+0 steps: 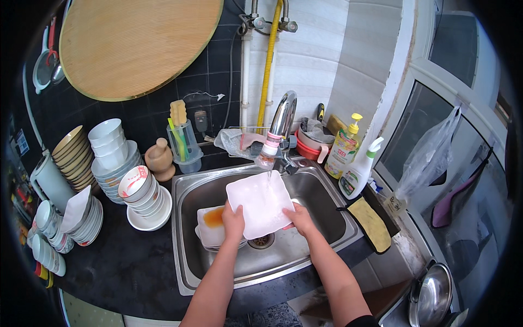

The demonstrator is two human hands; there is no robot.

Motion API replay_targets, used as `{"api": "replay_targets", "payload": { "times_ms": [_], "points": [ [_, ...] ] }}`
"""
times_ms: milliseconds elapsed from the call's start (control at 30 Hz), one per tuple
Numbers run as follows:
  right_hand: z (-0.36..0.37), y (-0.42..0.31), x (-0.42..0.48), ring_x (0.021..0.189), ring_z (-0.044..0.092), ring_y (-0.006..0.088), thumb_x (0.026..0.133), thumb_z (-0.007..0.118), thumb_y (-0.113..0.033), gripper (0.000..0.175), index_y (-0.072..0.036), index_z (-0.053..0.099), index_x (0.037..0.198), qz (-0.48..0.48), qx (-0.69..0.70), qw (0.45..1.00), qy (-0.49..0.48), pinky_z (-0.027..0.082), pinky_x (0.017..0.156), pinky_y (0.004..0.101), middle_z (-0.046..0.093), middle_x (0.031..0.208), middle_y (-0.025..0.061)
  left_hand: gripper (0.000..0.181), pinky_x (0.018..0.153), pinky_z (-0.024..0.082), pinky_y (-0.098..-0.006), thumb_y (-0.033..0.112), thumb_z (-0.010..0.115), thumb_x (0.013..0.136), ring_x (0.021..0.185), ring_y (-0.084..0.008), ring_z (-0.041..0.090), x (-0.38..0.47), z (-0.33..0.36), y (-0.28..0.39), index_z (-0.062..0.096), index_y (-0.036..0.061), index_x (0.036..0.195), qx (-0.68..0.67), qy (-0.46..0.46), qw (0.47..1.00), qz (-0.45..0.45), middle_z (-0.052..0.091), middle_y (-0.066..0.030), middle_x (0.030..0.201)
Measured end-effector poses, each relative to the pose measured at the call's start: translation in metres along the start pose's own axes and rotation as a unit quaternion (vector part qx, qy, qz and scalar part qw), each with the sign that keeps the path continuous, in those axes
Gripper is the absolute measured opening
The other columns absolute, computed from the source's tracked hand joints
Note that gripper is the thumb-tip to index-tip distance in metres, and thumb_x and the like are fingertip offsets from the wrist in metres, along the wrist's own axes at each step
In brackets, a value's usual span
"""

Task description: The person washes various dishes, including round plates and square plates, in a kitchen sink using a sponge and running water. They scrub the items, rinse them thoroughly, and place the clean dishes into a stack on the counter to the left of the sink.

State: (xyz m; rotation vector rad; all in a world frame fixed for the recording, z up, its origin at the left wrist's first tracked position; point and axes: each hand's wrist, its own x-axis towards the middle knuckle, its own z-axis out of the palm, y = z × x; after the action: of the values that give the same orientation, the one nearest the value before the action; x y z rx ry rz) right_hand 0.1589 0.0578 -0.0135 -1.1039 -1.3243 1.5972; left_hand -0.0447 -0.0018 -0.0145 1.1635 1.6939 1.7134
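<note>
A white square plate [255, 196] is held over the stainless steel sink [282, 255] by both my hands. My left hand [234, 220] grips its left edge, thumb on top. At the lower right edge, my right hand [300, 218] has hold of it. Water runs from the chrome faucet [286, 110] through a pinkish spout attachment [269, 151] onto the plate's surface. Beneath, at the sink's left side, lies a stack of white plates [210, 237]; the top one carries an orange-brown liquid [214, 217]. The drain strainer [261, 241] shows partly below the held plate.
Left of the sink stand stacked bowls [139, 188], more plates [88, 225] and a wooden mortar [160, 159]. A dish soap bottle [342, 151], a white spray bottle [359, 169] and a yellow scrubbing mitt [369, 225] line the right edge. Nested pans [312, 139] sit behind the faucet.
</note>
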Motion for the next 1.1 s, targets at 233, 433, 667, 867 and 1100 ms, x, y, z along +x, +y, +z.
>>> {"api": "replay_targets", "payload": {
  "times_ms": [233, 433, 667, 867, 1100],
  "points": [
    [0.010, -0.004, -0.002, 0.062, 0.061, 0.0188, 0.085, 0.052, -0.010, 0.027, 0.001, 0.052, 0.108, -0.071, 0.031, 0.996, 0.043, 0.054, 0.044, 0.0328, 0.060, 0.086, 0.0108, 0.077, 0.104, 0.015, -0.0475, 0.026, 0.057, 0.079, 0.131, -0.0358, 0.012, -0.023, 0.004, 0.039, 0.014, -0.0081, 0.133, 0.525, -0.034, 0.841, 0.128, 0.011, -0.0247, 0.141],
    [0.013, -0.004, -0.003, 0.059, 0.060, 0.0178, 0.085, 0.049, -0.010, 0.027, 0.001, 0.053, 0.110, -0.108, 0.051, 0.990, 0.080, 0.054, 0.041, 0.0317, 0.060, 0.082, 0.0102, 0.090, 0.105, 0.003, -0.0506, 0.058, 0.038, 0.082, 0.132, -0.0375, -0.002, -0.047, 0.026, 0.030, 0.007, -0.0097, 0.134, 0.487, -0.273, 0.823, 0.106, 0.003, -0.0271, 0.141],
    [0.012, -0.006, -0.006, 0.057, 0.060, 0.0181, 0.085, 0.049, -0.009, 0.026, 0.002, 0.054, 0.108, -0.104, 0.036, 0.990, 0.085, 0.053, 0.040, 0.0314, 0.060, 0.080, 0.0109, 0.083, 0.106, 0.009, -0.0457, 0.053, 0.042, 0.083, 0.133, -0.0325, 0.005, -0.061, 0.011, 0.039, 0.007, 0.0004, 0.137, 0.400, -0.439, 0.786, 0.173, 0.007, -0.0173, 0.144],
    [0.012, -0.012, -0.010, 0.057, 0.061, 0.0221, 0.079, 0.051, -0.007, 0.027, 0.005, 0.056, 0.103, -0.042, 0.047, 0.995, 0.074, 0.053, 0.040, 0.0329, 0.061, 0.080, 0.0148, 0.067, 0.107, 0.008, -0.0425, 0.028, 0.058, 0.075, 0.131, -0.0325, 0.016, -0.035, -0.036, 0.033, 0.031, -0.0009, 0.129, 0.574, -0.224, 0.739, 0.271, 0.021, -0.0217, 0.139],
    [0.006, -0.017, -0.013, 0.056, 0.062, 0.0316, 0.073, 0.050, -0.003, 0.028, 0.015, 0.054, 0.094, 0.023, 0.064, 0.992, 0.110, 0.054, 0.040, 0.0357, 0.060, 0.076, 0.0212, 0.047, 0.098, 0.030, -0.0485, 0.003, 0.055, 0.069, 0.113, -0.0311, 0.046, -0.039, -0.031, 0.038, 0.051, 0.0075, 0.116, 0.494, -0.287, 0.735, 0.366, 0.051, -0.0142, 0.119]
  ]
}}
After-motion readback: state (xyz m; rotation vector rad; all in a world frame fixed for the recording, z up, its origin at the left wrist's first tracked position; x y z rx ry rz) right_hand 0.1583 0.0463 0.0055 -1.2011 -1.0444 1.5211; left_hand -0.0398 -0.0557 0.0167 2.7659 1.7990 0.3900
